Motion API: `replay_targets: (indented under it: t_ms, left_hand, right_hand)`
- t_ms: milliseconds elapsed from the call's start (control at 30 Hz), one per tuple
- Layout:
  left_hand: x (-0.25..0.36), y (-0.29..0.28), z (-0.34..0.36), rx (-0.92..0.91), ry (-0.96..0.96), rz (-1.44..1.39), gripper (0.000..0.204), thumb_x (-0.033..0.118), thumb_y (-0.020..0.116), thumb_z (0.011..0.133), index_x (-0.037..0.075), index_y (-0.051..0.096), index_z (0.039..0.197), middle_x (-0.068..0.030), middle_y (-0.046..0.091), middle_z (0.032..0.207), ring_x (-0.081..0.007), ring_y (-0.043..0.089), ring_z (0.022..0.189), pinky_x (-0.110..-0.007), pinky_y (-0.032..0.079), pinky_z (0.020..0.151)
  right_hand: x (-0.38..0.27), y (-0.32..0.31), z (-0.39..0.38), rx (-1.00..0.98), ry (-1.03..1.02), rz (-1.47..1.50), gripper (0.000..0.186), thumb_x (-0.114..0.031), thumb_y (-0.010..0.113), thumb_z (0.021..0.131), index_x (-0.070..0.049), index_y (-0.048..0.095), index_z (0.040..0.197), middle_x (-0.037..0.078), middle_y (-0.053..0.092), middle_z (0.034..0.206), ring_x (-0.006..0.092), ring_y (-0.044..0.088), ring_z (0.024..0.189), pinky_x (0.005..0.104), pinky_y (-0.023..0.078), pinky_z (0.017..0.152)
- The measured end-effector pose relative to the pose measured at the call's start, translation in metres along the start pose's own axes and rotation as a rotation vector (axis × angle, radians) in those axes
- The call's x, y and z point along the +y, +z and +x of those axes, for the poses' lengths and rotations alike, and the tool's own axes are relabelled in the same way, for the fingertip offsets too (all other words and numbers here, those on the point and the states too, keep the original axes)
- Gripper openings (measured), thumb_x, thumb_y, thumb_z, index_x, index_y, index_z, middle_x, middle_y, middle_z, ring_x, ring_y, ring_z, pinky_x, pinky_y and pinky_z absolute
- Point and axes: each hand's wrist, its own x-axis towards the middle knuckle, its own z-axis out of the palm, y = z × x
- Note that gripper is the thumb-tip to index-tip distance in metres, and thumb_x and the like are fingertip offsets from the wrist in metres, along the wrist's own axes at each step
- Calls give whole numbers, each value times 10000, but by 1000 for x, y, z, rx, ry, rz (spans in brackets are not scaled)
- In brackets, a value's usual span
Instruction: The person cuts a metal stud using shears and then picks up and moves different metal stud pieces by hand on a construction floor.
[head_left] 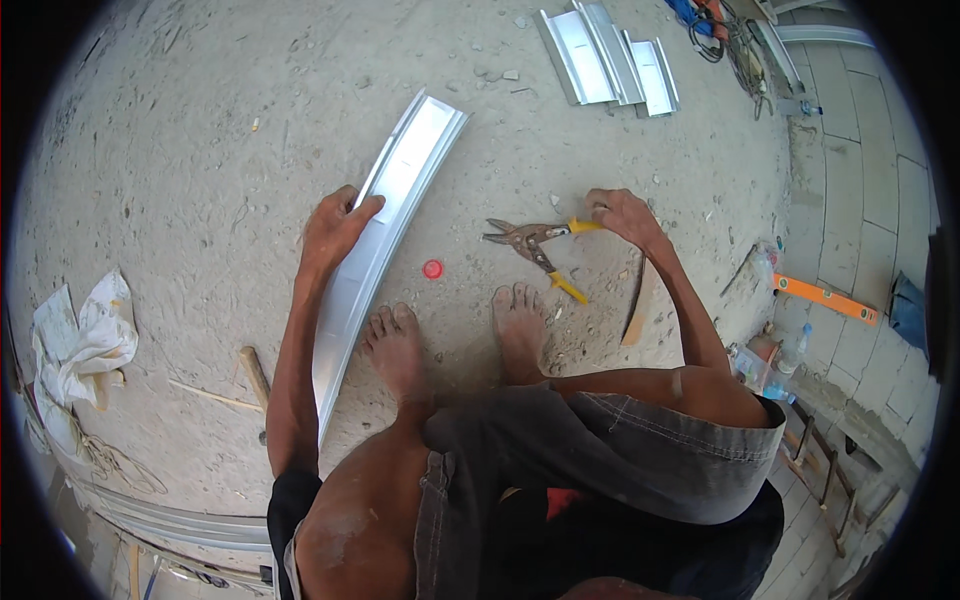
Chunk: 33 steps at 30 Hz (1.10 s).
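Note:
My left hand [336,228] is closed around the edge of a long, shiny metal channel [395,205], thumb on its inner face. The channel slants from beside my left leg up toward the far side. My right hand [622,215] grips one yellow handle of a pair of tin snips [528,240]. The snips' jaws are apart and point left, and the other yellow handle is spread toward my right foot. Between the channel and the snips lies a red bottle cap [432,268] on the dusty floor.
Short cut metal channels [610,62] lie at the far right, near tangled cables [738,50]. An orange spirit level [825,298] rests by the right block wall. A white sack [95,340] and a wooden stick [254,376] are on the left. Plastic bottles [795,350] stand right.

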Motion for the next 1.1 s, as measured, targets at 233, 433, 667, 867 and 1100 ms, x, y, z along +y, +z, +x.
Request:
replay_targets:
  t_ms: [233, 433, 667, 867, 1100]
  left_hand:
    - [-3, 27, 4, 49, -29, -66, 600, 537, 451, 911, -16, 658, 1020, -172, 656, 881, -232, 590, 841, -370, 443, 805]
    - [4, 30, 4, 79, 19, -62, 559, 508, 445, 946, -8, 658, 953, -144, 638, 822, -207, 567, 776, -352, 441, 753]
    - [-4, 29, 7, 115, 13, -25, 537, 493, 474, 939, -10, 661, 903, -135, 622, 754, -196, 548, 725, -347, 438, 715]
    - [-1, 33, 11, 159, 35, 1, 525, 482, 493, 934, -14, 656, 881, -137, 611, 738, -197, 540, 714, -353, 436, 697]
    - [-2, 30, 5, 137, 20, -28, 540, 496, 480, 932, -12, 663, 910, -155, 632, 760, -226, 565, 723, -368, 445, 713]
  right_hand:
    - [43, -108, 101, 904, 18, -242, 366, -231, 567, 787, -29, 564, 1093, 191, 579, 1087, 374, 593, 999, 467, 490, 847]
    - [43, -91, 161, 700, 203, -388, 339, -199, 542, 778, 9, 569, 1045, 237, 594, 1036, 389, 618, 957, 466, 544, 766]
    - [17, -79, 169, 846, 71, -340, 309, -173, 557, 764, -3, 564, 1022, 215, 589, 960, 376, 629, 892, 474, 543, 689]
    - [26, -74, 178, 737, 201, -334, 246, -141, 536, 773, -13, 553, 983, 209, 593, 969, 381, 643, 849, 477, 537, 640]
    - [46, -98, 165, 813, 127, -604, 190, -138, 493, 797, -37, 645, 850, 184, 662, 850, 367, 659, 730, 455, 537, 607]
